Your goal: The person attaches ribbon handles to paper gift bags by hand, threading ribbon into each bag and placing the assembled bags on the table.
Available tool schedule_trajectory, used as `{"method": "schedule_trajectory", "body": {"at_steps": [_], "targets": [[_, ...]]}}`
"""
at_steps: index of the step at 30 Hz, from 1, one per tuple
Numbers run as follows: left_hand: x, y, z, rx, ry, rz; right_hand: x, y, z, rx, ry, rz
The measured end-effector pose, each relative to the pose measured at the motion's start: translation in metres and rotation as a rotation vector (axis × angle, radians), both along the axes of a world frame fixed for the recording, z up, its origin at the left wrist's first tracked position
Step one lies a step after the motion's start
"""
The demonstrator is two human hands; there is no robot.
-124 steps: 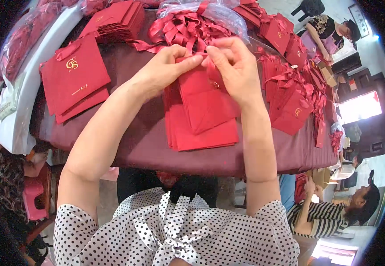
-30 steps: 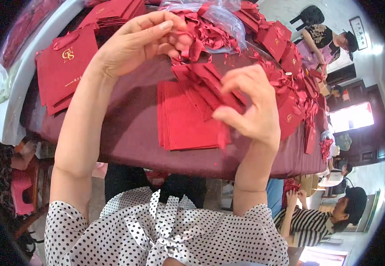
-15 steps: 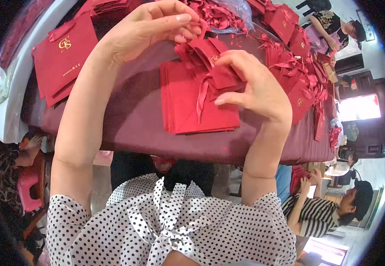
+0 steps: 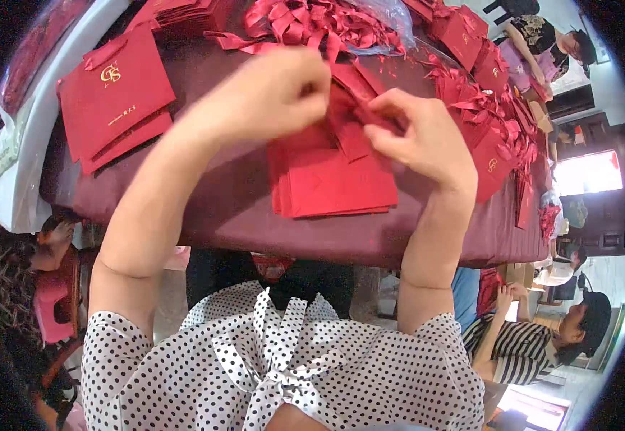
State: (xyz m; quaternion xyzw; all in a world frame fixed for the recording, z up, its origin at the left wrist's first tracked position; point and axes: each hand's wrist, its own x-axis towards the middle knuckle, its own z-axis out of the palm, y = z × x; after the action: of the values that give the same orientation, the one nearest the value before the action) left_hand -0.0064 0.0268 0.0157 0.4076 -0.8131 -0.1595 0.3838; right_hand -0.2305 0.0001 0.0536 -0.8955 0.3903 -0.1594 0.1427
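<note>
A small red paper gift bag (image 4: 354, 136) is tilted over the table, its edge pinched between the thumb and fingers of my right hand (image 4: 424, 136). My left hand (image 4: 280, 93), smeared by motion, is curled closed at the bag's upper left. Whatever those fingers hold is hidden. Below both hands lies a stack of flat red paper bags (image 4: 337, 187), its near edge toward me. Beyond my left hand, a heap of loose red ribbons (image 4: 319, 21) rests beside clear plastic wrapping (image 4: 388, 25).
The table has a dark red cloth (image 4: 219, 219). At left lie larger red bags (image 4: 118, 90) with gold print; more red bags (image 4: 190, 18) are piled behind. Ribboned bags (image 4: 488, 133) crowd the right. A person in a striped top (image 4: 517, 348) works at lower right; another (image 4: 539, 54) is farther back.
My left hand has come down toward me and curled closed. My right hand has shifted slightly right and now pinches the small bag's edge. The ribbon hanging over the stack no longer shows.
</note>
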Motion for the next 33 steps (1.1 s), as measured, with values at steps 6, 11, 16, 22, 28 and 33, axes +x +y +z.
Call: {"method": "schedule_trajectory", "body": {"at_steps": [6,11,16,22,28,33], "targets": [[-0.007,-0.014,0.012,-0.436,0.418,0.299,0.006,-0.012,-0.005,-0.723,-0.329,-0.190],[0.002,-0.011,0.013,-0.319,0.466,0.359,-0.019,-0.032,0.004,-0.552,-1.000,-0.380],[-0.001,-0.005,0.006,-0.523,0.476,0.168,-0.025,-0.030,0.005,0.054,-1.157,-0.289],[-0.019,-0.003,-0.007,-0.478,0.086,0.213,0.002,-0.036,-0.030,0.656,-0.873,-0.030],[-0.006,-0.009,-0.017,0.150,0.044,0.256,0.011,-0.047,-0.046,0.584,-0.635,-0.105],[-0.001,-0.015,-0.018,0.408,-0.024,0.158,0.022,-0.093,-0.050,-0.055,-0.298,-0.052]]}}
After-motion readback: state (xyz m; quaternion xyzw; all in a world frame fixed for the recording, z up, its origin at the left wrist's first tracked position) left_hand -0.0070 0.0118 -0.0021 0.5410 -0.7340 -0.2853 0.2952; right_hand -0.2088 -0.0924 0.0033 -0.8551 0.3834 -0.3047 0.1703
